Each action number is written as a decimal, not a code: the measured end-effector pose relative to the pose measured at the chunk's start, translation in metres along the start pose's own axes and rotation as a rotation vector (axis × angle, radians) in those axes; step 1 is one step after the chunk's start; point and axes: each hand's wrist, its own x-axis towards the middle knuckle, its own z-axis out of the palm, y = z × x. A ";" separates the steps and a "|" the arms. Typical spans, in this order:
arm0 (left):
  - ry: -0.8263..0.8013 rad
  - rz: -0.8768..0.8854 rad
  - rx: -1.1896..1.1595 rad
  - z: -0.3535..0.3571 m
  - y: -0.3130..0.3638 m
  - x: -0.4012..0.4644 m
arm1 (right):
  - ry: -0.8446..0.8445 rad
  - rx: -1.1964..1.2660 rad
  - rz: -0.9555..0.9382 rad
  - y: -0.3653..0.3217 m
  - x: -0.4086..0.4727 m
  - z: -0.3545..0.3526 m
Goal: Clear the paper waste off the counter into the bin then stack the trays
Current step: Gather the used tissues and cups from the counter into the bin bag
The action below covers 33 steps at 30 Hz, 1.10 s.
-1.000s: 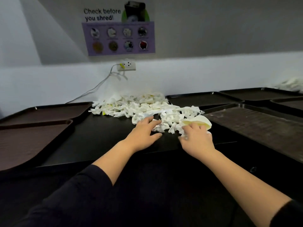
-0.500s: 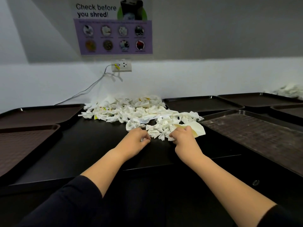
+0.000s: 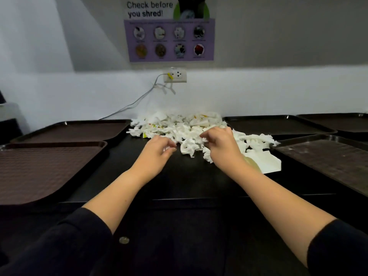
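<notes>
My right hand (image 3: 221,147) is curled over the near edge of the crumpled paper waste (image 3: 187,132), fingers hooked into a clump of it. My left hand (image 3: 157,154) sits just beside the pile's near-left edge with the fingers curled in; a white scrap shows at the fingertips, but I cannot tell whether they actually pinch it. Compared with half a second ago, both hands have reached further into the heap and spread apart, and the flat white sheet (image 3: 266,162) that lay by my right fingers now lies exposed to the right of my wrist.

The pile lies in the middle of the black counter (image 3: 189,182), back against the white wall. Brown trays flank it: two on the left (image 3: 45,170) (image 3: 79,130), one close on the right (image 3: 328,156), and two more behind that (image 3: 268,124) (image 3: 342,121).

On the wall above, a purple poster (image 3: 169,39) reads "Check before you shred!" over eight small round pictures whose captions are too small to read. Below it sits a white power socket (image 3: 175,75) with a grey cable (image 3: 131,105) trailing down to the left.
</notes>
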 end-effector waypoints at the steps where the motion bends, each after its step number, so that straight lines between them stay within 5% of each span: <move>1: 0.029 -0.006 -0.001 -0.009 -0.003 -0.005 | 0.002 0.027 -0.027 -0.009 0.002 0.008; 12: 0.317 -0.116 0.225 -0.170 -0.048 -0.114 | -0.155 0.403 -0.258 -0.172 0.002 0.130; 20: 0.495 -0.452 0.325 -0.264 -0.104 -0.262 | -0.450 0.678 -0.328 -0.311 -0.070 0.194; 25: 0.456 -0.773 0.252 -0.256 -0.154 -0.367 | -0.667 0.766 -0.295 -0.354 -0.133 0.244; 33: 0.290 -1.215 0.039 -0.173 -0.232 -0.526 | -0.990 0.826 0.082 -0.348 -0.230 0.335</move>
